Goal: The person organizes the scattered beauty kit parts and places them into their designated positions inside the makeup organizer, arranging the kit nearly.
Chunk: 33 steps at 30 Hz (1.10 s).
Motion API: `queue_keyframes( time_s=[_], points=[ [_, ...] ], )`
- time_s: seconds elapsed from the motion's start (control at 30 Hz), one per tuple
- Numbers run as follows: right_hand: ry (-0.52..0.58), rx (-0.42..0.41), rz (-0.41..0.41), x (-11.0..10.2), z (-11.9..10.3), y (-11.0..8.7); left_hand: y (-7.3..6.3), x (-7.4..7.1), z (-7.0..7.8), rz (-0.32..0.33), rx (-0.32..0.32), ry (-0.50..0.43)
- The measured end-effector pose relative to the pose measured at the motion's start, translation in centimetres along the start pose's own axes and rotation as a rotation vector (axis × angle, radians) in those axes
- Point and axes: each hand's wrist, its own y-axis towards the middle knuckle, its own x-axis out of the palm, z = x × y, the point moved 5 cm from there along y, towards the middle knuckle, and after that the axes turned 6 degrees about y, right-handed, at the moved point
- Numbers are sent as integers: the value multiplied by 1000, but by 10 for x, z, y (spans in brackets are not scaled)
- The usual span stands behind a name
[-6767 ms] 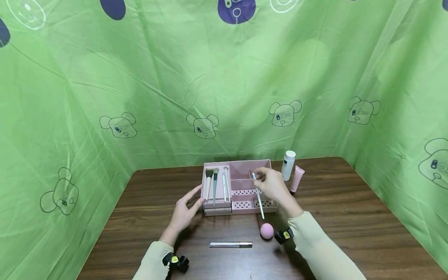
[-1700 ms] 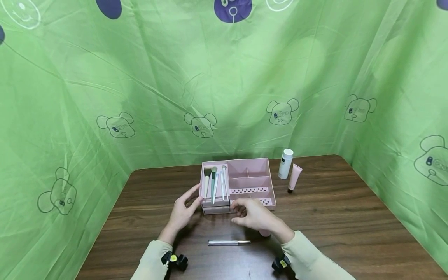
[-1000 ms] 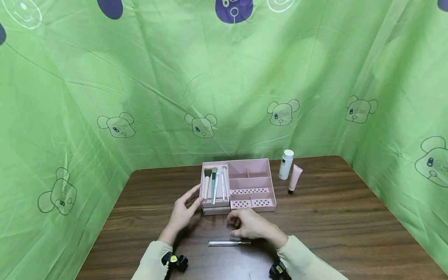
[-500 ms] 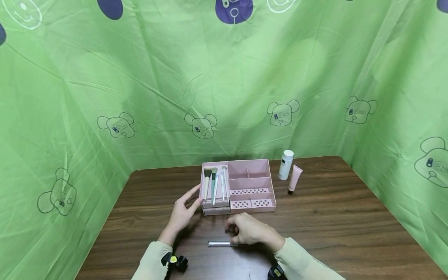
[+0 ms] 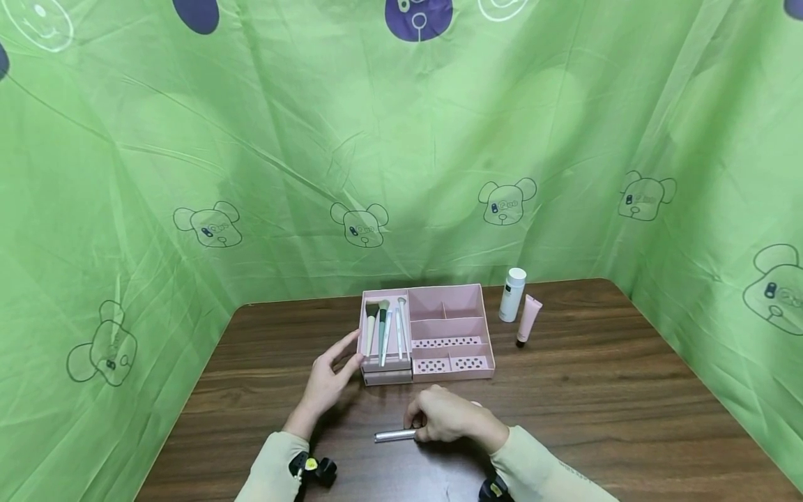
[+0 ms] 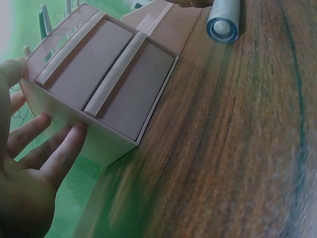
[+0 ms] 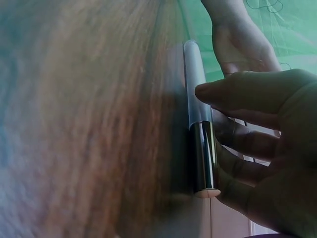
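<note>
My right hand (image 5: 445,415) pinches a slim silver cosmetic tube (image 5: 394,436) near the table's front. In the right wrist view, the thumb presses one side of the tube (image 7: 195,82), with fingers behind it and the shiny end downward in the picture. My left hand (image 5: 326,380) touches the left side of a pink makeup organizer (image 5: 448,323); in the left wrist view its fairly straight fingers rest against the side wall (image 6: 106,144). Several makeup brushes (image 5: 383,335) lie in the organizer's left tray, handles toward me.
A white bottle (image 5: 512,296) and a pink squeeze tube (image 5: 529,321) stand right of the organizer. A sliver of a pink ball (image 5: 477,404) shows behind my right hand. Green printed curtains (image 5: 401,153) surround the wooden table (image 5: 596,362).
The pale brush my right hand held over the organizer now lies in the left tray. That hand has come down to the silver tube, which has turned slightly. My left hand stays put.
</note>
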Motion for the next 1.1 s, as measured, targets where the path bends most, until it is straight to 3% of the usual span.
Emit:
queue_keyframes(
  time_s=[0.23,0.53,0.9,1.1],
  points=[
    [-2,-15,21,-2,1,1,-2,-2,25,-17,55,34],
    [3,-23,57,-11,3,1,0,-1,-1,-26,22,13],
    [28,-40,85,-26,2,-3,-2,0,-1,-15,23,22],
    [53,-2,95,-37,5,-5,0,-1,-1,-24,32,22]
  ],
)
